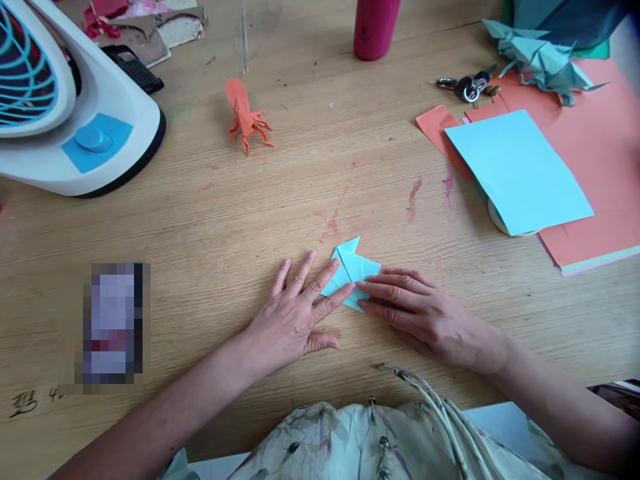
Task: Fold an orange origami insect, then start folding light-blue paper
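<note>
The small folded piece of light-blue paper (354,265) lay flat on the wooden desk (200,227), midway along and towards its near edge. The left hand (300,317), spread wide, and the right hand (423,313), fingers together, pressed it with their fingertips and gripped nothing. It looked featherlight, thin and crisply creased, apt to slide on the smooth wood. Its pointed corners seemed best for pinching.

left hand (300,313): palm down, fingers spread; right hand (425,319): flat, fingers together; fingertips meeting

scratched wooden table (210,227), soft daylight
</note>
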`<state>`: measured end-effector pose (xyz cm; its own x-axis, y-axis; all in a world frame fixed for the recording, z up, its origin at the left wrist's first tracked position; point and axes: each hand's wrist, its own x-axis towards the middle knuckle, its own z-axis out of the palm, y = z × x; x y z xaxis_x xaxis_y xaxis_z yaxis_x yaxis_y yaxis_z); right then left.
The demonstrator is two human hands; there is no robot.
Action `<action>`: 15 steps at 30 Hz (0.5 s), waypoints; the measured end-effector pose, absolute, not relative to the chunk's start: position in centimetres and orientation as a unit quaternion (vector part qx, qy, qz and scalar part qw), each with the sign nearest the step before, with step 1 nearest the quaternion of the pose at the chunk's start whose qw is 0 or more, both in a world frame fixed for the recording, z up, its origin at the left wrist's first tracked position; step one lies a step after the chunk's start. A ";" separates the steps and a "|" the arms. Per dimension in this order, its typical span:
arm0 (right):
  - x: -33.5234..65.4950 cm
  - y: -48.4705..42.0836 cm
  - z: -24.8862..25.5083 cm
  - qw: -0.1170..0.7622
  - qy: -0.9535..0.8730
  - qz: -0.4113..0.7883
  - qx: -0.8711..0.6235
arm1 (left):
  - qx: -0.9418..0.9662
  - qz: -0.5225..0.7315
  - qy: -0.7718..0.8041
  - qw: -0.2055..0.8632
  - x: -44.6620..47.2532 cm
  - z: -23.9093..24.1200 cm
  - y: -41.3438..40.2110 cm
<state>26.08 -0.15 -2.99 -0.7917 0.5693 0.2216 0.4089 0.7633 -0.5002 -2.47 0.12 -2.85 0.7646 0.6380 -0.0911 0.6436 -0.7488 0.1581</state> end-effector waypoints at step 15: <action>26.1 -0.5 -3.1 0.176 -0.922 0.236 -0.252 | 0.936 -0.012 0.344 0.077 -2.2 -2.5 0.2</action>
<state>26.15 -0.52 -3.08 -0.8109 0.5475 0.2067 0.3810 0.7620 -0.5236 -2.20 0.18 -2.52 0.7624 0.6427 -0.0759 0.6464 -0.7508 0.1358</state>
